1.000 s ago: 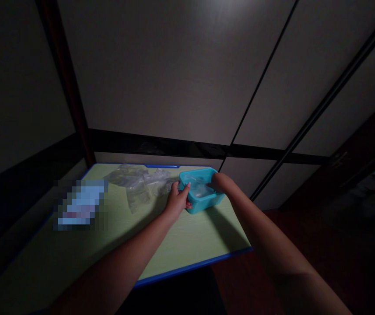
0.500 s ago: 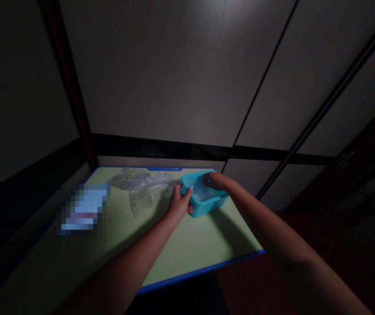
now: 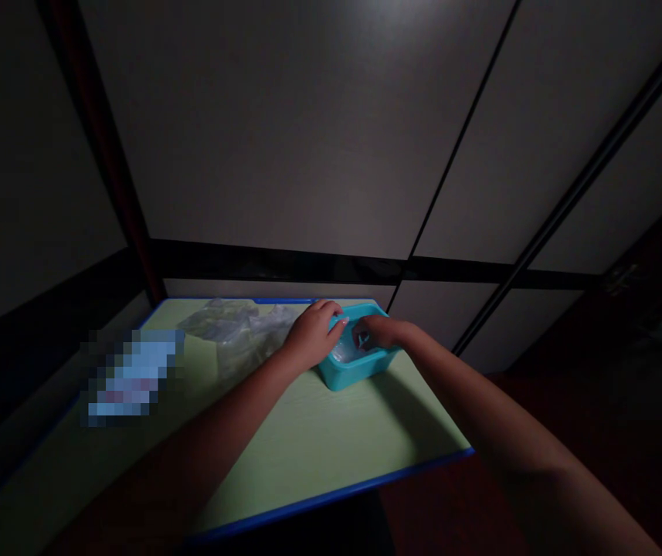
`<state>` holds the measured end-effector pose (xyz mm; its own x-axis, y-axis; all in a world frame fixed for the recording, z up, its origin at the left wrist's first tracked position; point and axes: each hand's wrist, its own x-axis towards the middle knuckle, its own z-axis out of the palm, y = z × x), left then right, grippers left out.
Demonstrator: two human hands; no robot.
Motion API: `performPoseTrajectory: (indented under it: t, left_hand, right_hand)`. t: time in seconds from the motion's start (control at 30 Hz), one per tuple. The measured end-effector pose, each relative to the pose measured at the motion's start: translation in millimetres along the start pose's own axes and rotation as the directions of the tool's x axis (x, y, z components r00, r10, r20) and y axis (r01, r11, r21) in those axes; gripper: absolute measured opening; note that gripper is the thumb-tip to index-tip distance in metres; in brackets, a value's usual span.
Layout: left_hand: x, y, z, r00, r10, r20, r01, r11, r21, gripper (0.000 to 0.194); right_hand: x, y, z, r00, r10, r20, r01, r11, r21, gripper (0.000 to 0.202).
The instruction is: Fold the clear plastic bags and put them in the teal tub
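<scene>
Green table [image 3: 319, 455] below all the fingers, teal bin [image 3: 359, 372] right under them. Left hand [image 3: 310, 336] loosely spread at its rim, nothing pinched; right hand [image 3: 382, 332] curled inside by clear plastic [image 3: 342, 352], can't tell if gripping.

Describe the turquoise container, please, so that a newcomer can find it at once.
Look for the pale green, blue-edged table. Near its far edge, right of the crumpled clear plastic, stands the container, with the right hand inside it. Unlike the see-through plastic, it is box-shaped, turquoise and open-topped.
</scene>
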<state>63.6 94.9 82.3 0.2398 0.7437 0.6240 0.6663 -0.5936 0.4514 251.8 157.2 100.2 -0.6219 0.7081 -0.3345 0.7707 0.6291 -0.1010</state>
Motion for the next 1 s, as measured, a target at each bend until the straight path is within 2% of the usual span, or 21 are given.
performPoseTrajectory:
  t: [0.03, 0.1, 0.17, 0.27, 0.33, 0.43, 0.5, 0.57, 0.73, 0.8, 0.9, 1.0]
  left_hand:
    - [9.8, 2.6, 0.6, 0.993, -0.005, 0.122, -0.002, 0.998, 0.055, 0.013]
    - [28.0, 7.4, 5.6, 0.940, -0.063, 0.335, 0.012, 0.988, 0.154, 0.012]
    - [43.0, 11.5, 13.9, 0.890, -0.140, 0.433, 0.045, 0.974, 0.222, 0.009]
    - [58.3, 16.1, 26.0, 0.858, -0.223, 0.463, 0.097, 0.955, 0.280, 0.002]
    - [63.6, 18.0, 31.0, 0.836, -0.261, 0.482, 0.117, 0.944, 0.308, 0.009]
    - [63.7, 17.6, 32.6, 0.812, -0.280, 0.513, 0.120, 0.939, 0.323, 0.017]
    - [59.1, 15.1, 31.6, 0.806, -0.266, 0.528, 0.116, 0.947, 0.300, 0.017]
    - [53.0, 11.1, 30.9, 0.807, -0.249, 0.535, 0.136, 0.960, 0.243, 0.018]
    - [43.2, 0.4, 32.7, 0.804, -0.290, 0.519, 0.234, 0.957, 0.172, 0.025]
    - [42.7, -2.3, 33.3, 0.799, -0.280, 0.532, 0.210, 0.959, 0.188, 0.025]
    - [42.9, -3.2, 32.8, 0.775, -0.266, 0.573, 0.139, 0.957, 0.256, 0.027]
    - [43.6, -0.7, 31.3, 0.748, -0.297, 0.594, 0.148, 0.946, 0.287, 0.029]
  right_hand:
    - [-1.4, -0.1, -1.0, 0.999, -0.011, 0.032, 0.011, 1.000, 0.012, 0.018]
    - [-5.1, -0.5, -4.5, 0.996, -0.044, 0.075, 0.040, 0.998, 0.044, 0.019]
    - [-9.7, -0.2, -10.2, 0.996, -0.055, 0.076, 0.050, 0.997, 0.061, 0.022]
    - [-15.7, 3.4, -19.4, 1.000, 0.008, -0.004, -0.008, 0.999, 0.039, 0.025]
    - [-16.9, 7.1, -22.8, 0.995, 0.088, -0.056, -0.085, 0.995, 0.046, 0.023]
    - [-13.4, 9.3, -22.1, 0.976, 0.202, -0.076, -0.193, 0.975, 0.106, 0.022]
    - [-8.5, 6.6, -20.4, 0.969, 0.235, -0.080, -0.227, 0.969, 0.102, 0.022]
    - [-2.7, 1.7, -19.7, 0.970, 0.226, -0.090, -0.224, 0.974, 0.034, 0.021]
    - [13.4, -4.4, -19.7, 0.988, 0.124, -0.091, -0.135, 0.983, -0.123, 0.023]
    - [19.0, -1.3, -16.8, 0.991, 0.109, -0.079, -0.117, 0.988, -0.101, 0.021]
    - [23.3, 5.6, -10.3, 0.986, 0.095, -0.137, -0.096, 0.995, -0.004, 0.018]
    - [22.6, 9.9, -5.7, 0.980, 0.082, -0.181, -0.064, 0.993, 0.104, 0.016]
